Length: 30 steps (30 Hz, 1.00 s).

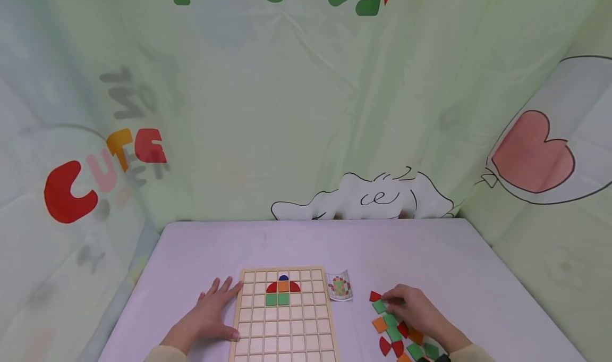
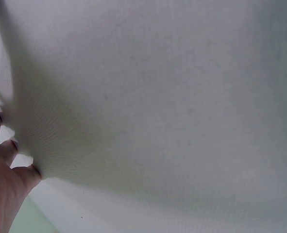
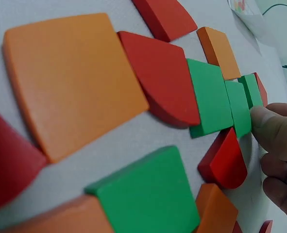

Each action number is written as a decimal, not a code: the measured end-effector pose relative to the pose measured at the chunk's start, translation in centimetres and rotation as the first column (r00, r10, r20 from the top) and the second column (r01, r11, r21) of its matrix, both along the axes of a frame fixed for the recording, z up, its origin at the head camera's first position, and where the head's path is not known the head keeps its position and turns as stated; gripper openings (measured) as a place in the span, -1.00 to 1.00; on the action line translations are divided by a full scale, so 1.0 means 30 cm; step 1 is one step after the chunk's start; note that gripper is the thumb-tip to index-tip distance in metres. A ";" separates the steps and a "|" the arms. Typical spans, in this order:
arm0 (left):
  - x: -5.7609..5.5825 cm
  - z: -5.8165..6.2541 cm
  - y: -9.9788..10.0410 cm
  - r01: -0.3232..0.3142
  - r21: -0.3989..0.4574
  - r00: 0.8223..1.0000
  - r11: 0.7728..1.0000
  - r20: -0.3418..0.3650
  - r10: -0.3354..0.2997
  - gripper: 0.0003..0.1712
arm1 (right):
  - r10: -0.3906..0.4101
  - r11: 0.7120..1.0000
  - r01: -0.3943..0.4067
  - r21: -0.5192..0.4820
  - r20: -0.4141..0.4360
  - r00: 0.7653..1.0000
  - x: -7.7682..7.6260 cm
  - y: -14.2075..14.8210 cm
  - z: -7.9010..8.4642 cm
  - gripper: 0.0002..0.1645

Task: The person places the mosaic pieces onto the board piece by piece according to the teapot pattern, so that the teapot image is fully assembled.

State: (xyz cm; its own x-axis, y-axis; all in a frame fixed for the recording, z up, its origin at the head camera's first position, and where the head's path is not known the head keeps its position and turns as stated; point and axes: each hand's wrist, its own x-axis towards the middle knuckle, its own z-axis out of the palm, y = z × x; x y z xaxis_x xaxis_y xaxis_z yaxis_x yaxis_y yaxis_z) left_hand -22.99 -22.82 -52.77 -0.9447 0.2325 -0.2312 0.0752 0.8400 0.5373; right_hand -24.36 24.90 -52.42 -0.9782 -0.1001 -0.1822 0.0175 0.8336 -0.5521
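1. Two hands are sharing the bench [image 1: 239,245]. The left hand [image 1: 215,311] is lying wide, its thumb [image 1: 230,334] overlapping the board's [image 1: 282,328] left edge; uneven pressing could be jogging the six pieces [image 1: 283,286] sitting in the upper cells.
2. The right hand [image 1: 413,307] is bending its fingers narrowly over the loose pieces [image 1: 393,334], right of the board; whether it's pinching one, I cannot tell.
3. Green squares [image 3: 239,108] are crowding together by its thumb [image 3: 270,127], so a careless pinch could be dragging two.
4. Red wedges [image 1: 384,346] are lying among them; hurried picking could be bringing the wrong shape.
5. The picture card [image 1: 340,286] is lying just beside the board, where a low sleeve [image 1: 470,353] could be shoving it askew.
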 end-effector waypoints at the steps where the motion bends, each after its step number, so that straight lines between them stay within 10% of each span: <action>1: 0.001 0.003 0.001 -0.001 0.000 1.000 1.000 0.000 0.001 0.39 | 0.004 1.000 -0.004 -0.001 0.005 1.000 0.000 -0.001 0.001 -0.72; 30: 0.002 0.010 0.006 0.002 -0.008 1.000 1.000 0.003 -0.002 0.38 | 0.000 0.999 0.000 0.040 0.004 1.000 -0.012 -0.006 -0.007 -0.73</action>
State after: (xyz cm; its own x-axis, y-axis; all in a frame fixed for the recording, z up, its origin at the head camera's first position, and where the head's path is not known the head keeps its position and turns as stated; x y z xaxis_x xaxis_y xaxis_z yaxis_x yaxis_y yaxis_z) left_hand -22.92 -22.64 -52.46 -0.9437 0.2322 -0.2358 0.0750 0.8440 0.5311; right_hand -24.73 24.71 -52.64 -0.9774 -0.0922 -0.1900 0.0200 0.8552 -0.5179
